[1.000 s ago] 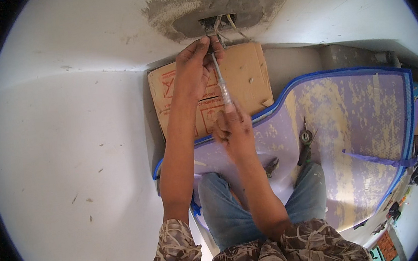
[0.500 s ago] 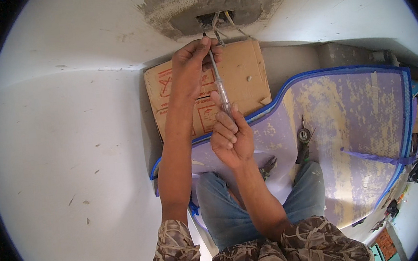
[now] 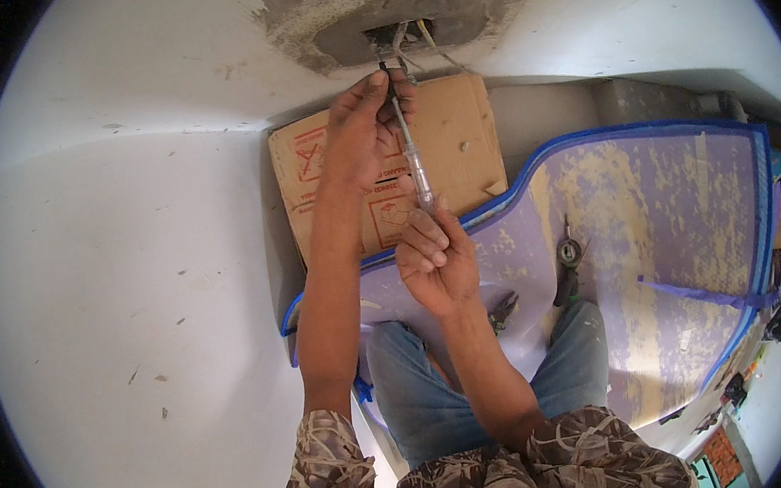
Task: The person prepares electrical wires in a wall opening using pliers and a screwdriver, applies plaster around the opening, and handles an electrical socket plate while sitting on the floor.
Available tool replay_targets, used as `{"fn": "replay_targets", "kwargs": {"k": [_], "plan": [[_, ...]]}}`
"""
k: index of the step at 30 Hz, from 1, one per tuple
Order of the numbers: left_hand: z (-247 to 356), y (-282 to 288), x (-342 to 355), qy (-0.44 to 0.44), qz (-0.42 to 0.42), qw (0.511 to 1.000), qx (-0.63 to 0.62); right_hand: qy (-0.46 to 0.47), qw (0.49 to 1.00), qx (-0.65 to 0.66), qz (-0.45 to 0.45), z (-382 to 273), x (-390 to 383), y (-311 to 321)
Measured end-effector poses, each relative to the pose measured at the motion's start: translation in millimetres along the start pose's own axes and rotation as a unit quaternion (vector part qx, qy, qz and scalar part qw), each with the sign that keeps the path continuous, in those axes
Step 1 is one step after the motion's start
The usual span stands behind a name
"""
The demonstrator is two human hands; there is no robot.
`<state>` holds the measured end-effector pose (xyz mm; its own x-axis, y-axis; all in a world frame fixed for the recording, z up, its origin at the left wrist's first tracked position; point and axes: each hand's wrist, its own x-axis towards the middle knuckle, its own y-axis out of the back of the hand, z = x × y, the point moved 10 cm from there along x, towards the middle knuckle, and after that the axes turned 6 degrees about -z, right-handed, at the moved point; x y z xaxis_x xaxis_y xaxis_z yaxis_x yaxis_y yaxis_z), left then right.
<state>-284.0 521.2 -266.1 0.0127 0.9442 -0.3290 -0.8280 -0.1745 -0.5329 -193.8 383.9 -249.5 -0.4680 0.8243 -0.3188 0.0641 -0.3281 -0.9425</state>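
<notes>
My left hand (image 3: 363, 122) pinches a small dark piece (image 3: 386, 86) at the screwdriver's front end, just below a square wall opening (image 3: 387, 35) with loose wires (image 3: 429, 39); the exact contact is hard to make out. In my right hand (image 3: 432, 248), turned palm up, is the screwdriver's clear handle (image 3: 419, 176), fingers curled round its base, shaft pointing up toward my left hand. Behind both hands lies a printed cardboard sheet (image 3: 455, 133).
Below the cardboard is a scuffed lavender padded mat (image 3: 655, 223) with blue edging. On it lie a dark-handled tool (image 3: 566, 281) and pliers (image 3: 504, 310) near my knees. A white curved surface (image 3: 119, 293) fills the left; a pipe end (image 3: 719, 110) sits at back right.
My right hand has rotated from knuckles up to palm up on the screwdriver's handle. My left hand stays near the wires, shifted only slightly.
</notes>
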Motion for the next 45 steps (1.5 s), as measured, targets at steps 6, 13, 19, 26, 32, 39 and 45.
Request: {"fn": "replay_targets", "kwargs": {"k": [6,13,19,26,32,39,45], "plan": [[3.2,-7.1,-5.5,0.013,0.052,0.992,0.118,0.202,0.698,-0.678,0.111,-54.9,-6.7,-2.1],[10.7,4.3,-8.6,0.012,0.063,0.987,0.147,0.013,0.991,-0.132,0.020,-1.6,0.1,0.2],[14.1,1.7,-7.5,-0.005,0.063,0.984,0.166,-0.028,0.998,-0.043,-0.043,4.3,3.5,-4.7],[12.9,1.2,-5.9,0.001,0.053,0.991,0.125,-0.075,0.964,0.224,-0.124,10.5,9.4,-32.8],[13.4,1.2,-5.9,-0.006,0.056,0.987,0.148,0.137,0.858,-0.487,0.087,-31.1,12.5,-1.3],[12.5,-1.0,-6.5,-0.010,0.061,0.990,0.125,0.008,0.997,-0.075,-0.016,-2.2,5.0,-2.6],[4.6,1.7,-4.3,0.001,0.045,0.997,0.068,0.129,0.788,-0.595,0.093,-27.0,1.9,-3.6]]}}
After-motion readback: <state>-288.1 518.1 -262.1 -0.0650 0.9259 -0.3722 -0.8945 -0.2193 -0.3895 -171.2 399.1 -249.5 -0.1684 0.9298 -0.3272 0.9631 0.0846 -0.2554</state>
